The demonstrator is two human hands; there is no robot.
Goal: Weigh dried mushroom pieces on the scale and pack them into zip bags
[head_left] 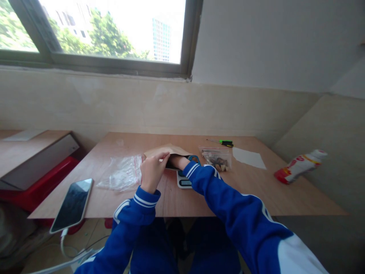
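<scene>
My left hand (152, 171) pinches the near edge of a brown paper bag (168, 149), holding its mouth apart. Into that dark mouth reaches my right hand (179, 162); its fingers are hidden inside. Under the bag and my right cuff sits a small white digital scale (184, 184), only partly visible, with its display facing me. A round blue item (194, 159) shows beside my right wrist, partly covered. To the right of the bag lies a clear zip bag (219, 158) with brownish pieces in it.
Crumpled clear plastic bags (122, 173) lie left of my left hand. A phone (72, 203) with a white cable overlaps the table's left edge. Farther right are a screwdriver (226, 143), a white paper sheet (248, 158) and a red-and-white bottle (298, 167).
</scene>
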